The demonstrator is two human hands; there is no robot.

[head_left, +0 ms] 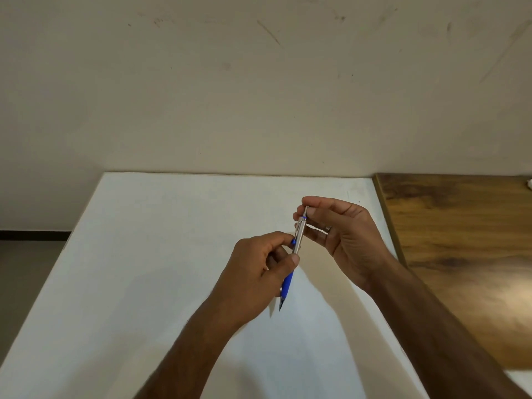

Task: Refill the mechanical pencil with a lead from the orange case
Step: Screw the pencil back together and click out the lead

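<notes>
A mechanical pencil (298, 237) with a silver barrel and a blue grip is held tilted above the white table (149, 254), tip pointing down toward me. My left hand (259, 272) grips the barrel at its middle, thumb across it. My right hand (342, 234) pinches the silver cap at the pencil's top end between thumb and forefinger. The orange case is not in view, and no loose lead can be seen.
A brown wooden surface (466, 254) adjoins the white table on the right. A small white object (529, 184) sits at its far right edge. A beige wall rises behind the table, and floor shows at the left.
</notes>
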